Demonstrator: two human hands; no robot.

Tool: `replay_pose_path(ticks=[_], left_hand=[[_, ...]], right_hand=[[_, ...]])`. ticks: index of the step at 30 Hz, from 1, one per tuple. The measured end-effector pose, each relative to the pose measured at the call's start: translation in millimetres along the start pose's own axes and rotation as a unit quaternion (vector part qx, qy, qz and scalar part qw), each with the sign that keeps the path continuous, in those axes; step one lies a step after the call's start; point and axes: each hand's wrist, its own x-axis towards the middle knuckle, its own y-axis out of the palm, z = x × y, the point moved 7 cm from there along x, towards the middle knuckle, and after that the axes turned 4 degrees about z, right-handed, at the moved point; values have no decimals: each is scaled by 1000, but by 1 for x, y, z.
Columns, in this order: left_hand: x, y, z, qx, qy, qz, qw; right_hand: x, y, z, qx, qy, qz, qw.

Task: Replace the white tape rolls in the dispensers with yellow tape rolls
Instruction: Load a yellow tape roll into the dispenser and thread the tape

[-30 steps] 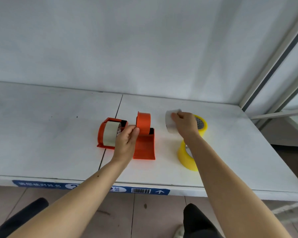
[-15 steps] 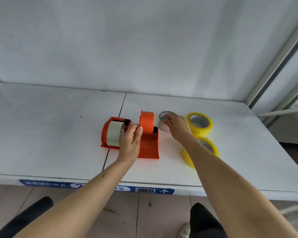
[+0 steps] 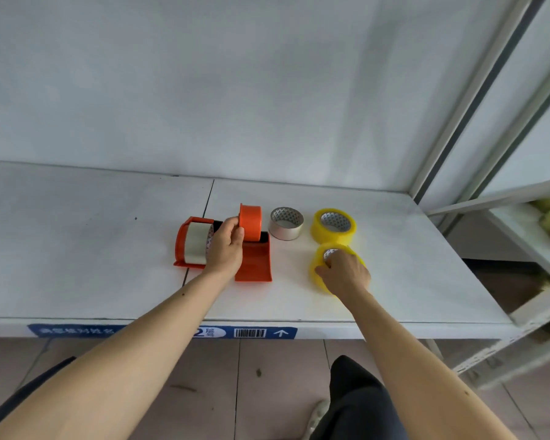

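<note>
Pretty even, soft daylight with faint shadows, wide-angle bending at the edges, right side a bit blurry.

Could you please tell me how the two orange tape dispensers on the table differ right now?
The left dispenser holds a white tape roll; the right dispenser has an empty hub. The left hand grips the right dispenser; the left dispenser sits beside that hand, ungripped. Both are orange and sit on the table.
</note>
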Motion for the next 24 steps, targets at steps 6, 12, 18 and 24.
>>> replay_pose_path(ticks=[6, 12, 18, 24], left_hand=[[-6, -1, 1, -37, -20, 18, 999], [-12, -1, -2, -86, -31, 28, 995], [-13, -4, -4, -125, -32, 37, 991], [-12, 9, 4, -171, -44, 78, 981]], right_hand=[[-17, -28, 22, 292, -8, -89, 952], [-13, -5, 72, 566, -58, -42, 821], [-2, 23, 95, 635, -45, 43, 770], [-8, 33, 115, 648, -88, 92, 751]])
